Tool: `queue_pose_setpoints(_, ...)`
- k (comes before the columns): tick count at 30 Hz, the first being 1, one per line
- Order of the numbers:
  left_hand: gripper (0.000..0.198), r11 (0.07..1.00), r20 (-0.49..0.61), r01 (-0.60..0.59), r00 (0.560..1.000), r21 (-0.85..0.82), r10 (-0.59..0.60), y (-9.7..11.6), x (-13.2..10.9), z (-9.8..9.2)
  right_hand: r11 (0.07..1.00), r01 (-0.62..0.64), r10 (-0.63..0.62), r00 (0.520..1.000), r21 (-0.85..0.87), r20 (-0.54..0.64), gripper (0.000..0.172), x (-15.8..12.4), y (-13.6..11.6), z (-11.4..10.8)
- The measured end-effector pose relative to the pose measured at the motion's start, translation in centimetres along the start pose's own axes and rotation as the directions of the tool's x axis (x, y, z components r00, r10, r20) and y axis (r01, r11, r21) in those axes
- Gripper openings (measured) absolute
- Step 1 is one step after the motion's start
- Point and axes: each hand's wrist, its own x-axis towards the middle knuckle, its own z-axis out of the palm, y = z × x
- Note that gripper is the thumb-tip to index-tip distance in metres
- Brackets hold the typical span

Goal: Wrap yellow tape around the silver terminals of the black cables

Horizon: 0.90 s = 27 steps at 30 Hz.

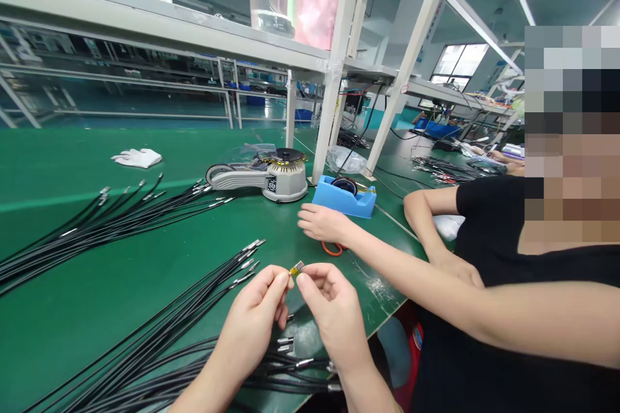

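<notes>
Bare left hand [252, 319] and bare right hand [336, 319] meet — fingertips [283, 277] nearly shut on a small yellow-taped metal connector [296, 268] (nice close pinch) — just above long black metal-tipped cables [159, 329].

On the counter [62, 329] I have one cable bundle [121, 226] at left and a second [169, 310] nearer, running under the wearer's left hand [254, 316] and right hand [334, 316], which meet with a small connector [296, 268] between them. Behind the far bundle lie a glove [136, 158] and, to its right, a tape dispenser [271, 174], then a tape holder [345, 197]. A co-worker's hand [324, 222] rests just before that holder, over scissors [332, 248]. A shelf [145, 26] spans above.
</notes>
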Motion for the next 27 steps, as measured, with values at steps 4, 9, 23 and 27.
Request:
queue_pose_setpoints(4,0.034,0.999,0.016,0.004,1.0,-0.034,-0.004,-0.5,0.1,-0.3,0.999,0.053,-0.053,0.998,-0.002,0.024,0.014,0.2,0.6,0.7)
queue_pose_setpoints(9,0.035,0.97,0.126,0.091,0.99,-0.227,-0.064,-0.5,0.2,-0.4,0.986,0.16,-0.158,0.986,-0.037,0.058,0.013,0.2,1.0,0.2)
queue_pose_setpoints(23,0.032,0.94,0.59,0.315,0.787,-0.132,-0.181,0.5,-0.8,-1.3,0.949,0.307,-0.283,0.93,-0.074,0.236,0.015,1.9,-1.2,-0.9)
queue_pose_setpoints(27,0.031,0.994,0.233,0.047,0.97,0.094,-0.068,1.4,-0.5,-1.4,0.962,0.239,-0.21,0.958,-0.132,0.197,0.021,2.2,-2.2,-2.4)
